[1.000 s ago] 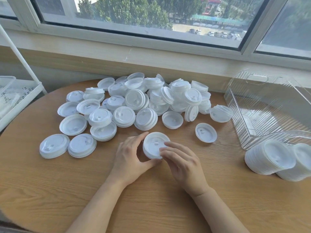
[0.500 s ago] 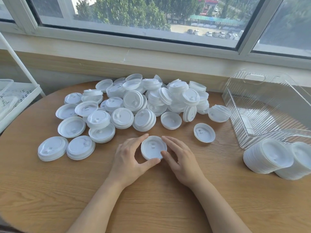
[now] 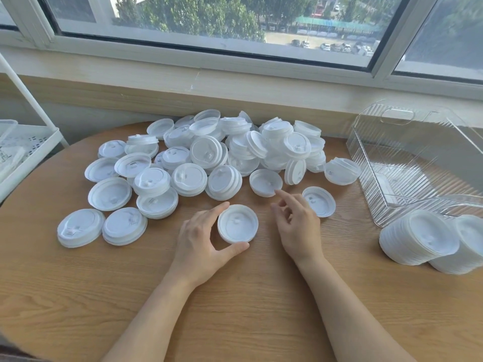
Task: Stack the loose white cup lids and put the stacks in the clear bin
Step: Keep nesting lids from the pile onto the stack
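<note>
A short lid stack (image 3: 237,223) is held on the wooden table (image 3: 235,309) by the left hand (image 3: 202,244) — thumb & forefinger curled round its rim. The right hand (image 3: 296,226) hovers, fingers loosely spread, holding nothing, forefinger near an upturned lid (image 3: 265,182). The clear bin (image 3: 418,163) is well apart, to the right. Risk: misaligned lids could be jammed — stack toppled if nudged.

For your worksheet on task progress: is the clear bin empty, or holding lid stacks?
Empty: the clear bin shows only its ribbed floor; two lid stacks lie outside on the table.
</note>
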Available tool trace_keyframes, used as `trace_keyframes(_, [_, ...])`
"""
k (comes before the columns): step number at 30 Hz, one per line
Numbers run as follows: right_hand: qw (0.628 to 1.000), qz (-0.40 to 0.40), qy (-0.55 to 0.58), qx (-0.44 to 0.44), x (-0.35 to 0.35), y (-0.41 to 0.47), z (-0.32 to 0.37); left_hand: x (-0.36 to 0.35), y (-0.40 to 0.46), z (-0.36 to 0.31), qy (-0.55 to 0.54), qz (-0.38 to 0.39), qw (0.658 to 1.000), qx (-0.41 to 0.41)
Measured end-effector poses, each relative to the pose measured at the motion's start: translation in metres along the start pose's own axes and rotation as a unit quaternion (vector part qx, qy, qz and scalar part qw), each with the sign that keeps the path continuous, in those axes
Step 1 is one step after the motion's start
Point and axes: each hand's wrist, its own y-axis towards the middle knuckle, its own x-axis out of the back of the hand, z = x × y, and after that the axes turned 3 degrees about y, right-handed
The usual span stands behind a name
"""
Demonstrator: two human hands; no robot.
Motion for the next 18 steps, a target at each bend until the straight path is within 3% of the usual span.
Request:
trace_keyframes(6, [0.998,-0.005,-0.057,0.013,-0.016,0.025,-0.005,0.001,0.001,0.002,-0.015,-0.009,1.0,0.008])
trace_keyframes(18, [0.996,-0.045,-0.053,0.063,-0.011,0.016,-0.001,0.0,0.002,0.001,-0.012,-0.007,1.0,0.007])
